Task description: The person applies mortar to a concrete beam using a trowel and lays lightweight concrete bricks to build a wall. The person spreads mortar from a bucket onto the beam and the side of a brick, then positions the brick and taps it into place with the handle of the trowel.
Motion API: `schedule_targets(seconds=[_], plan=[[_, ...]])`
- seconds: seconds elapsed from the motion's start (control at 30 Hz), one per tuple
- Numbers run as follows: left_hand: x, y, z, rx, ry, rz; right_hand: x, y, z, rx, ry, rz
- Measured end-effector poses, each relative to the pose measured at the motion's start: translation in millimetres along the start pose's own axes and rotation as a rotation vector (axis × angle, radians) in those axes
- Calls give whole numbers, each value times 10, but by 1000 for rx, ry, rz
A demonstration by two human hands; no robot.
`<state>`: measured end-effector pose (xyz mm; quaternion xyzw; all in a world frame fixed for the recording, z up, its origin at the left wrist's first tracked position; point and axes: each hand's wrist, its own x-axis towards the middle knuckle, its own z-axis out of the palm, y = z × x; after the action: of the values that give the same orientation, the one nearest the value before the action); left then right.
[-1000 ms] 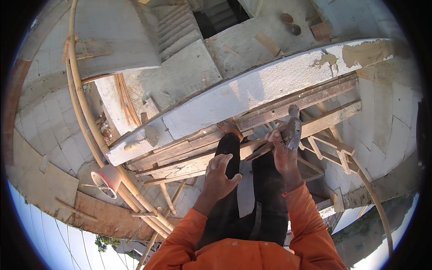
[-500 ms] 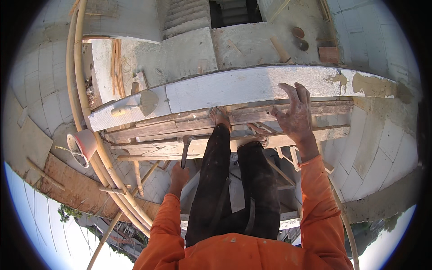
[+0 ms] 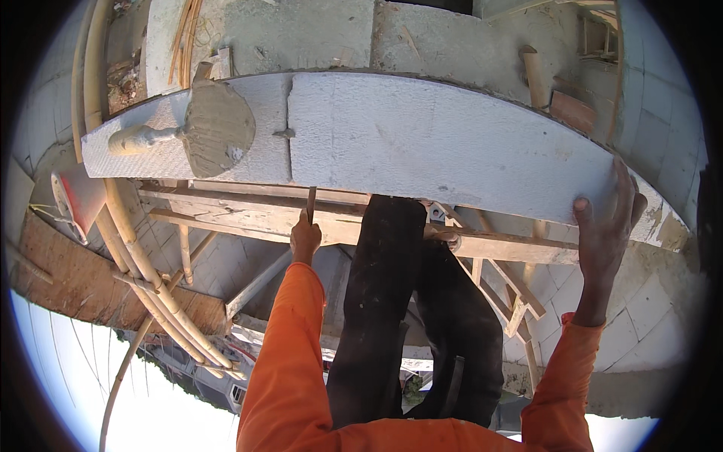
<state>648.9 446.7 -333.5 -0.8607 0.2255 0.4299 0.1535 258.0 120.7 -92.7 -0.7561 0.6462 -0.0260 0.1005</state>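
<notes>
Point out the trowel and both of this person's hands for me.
Trowel (image 3: 221, 129), head view: grey blade.
Left hand (image 3: 305, 239), head view: middle of the fist.
Right hand (image 3: 607, 230), head view: back of the hand.

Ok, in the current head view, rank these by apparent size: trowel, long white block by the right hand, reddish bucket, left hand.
Largest to smallest, as they look:
1. Long white block
2. Trowel
3. Reddish bucket
4. Left hand

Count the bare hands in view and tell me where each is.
2: the left hand grips a tool's handle, left of the legs; the right hand is at the right end of the long white block.
</notes>
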Motion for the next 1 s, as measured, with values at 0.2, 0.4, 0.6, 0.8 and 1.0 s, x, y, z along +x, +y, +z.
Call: schedule_targets(seconds=[0.2, 0.4, 0.6, 0.8, 1.0], plan=[[262, -168, 467, 57, -78, -54, -18, -39, -1, -13, 5, 19], [-273, -306, 93, 142, -77, 157, -52, 28, 5, 126, 49, -29], [-1081, -245, -619, 64, -198, 307, -845, 319, -245, 625, 205, 168], [-2500, 1430, -1140, 230, -135, 691, -2594, 331, -120, 835, -360, 660], [-3334, 1989, -1087, 1042, -383, 1134, -3841, -201, -468, 881, -559, 708]])
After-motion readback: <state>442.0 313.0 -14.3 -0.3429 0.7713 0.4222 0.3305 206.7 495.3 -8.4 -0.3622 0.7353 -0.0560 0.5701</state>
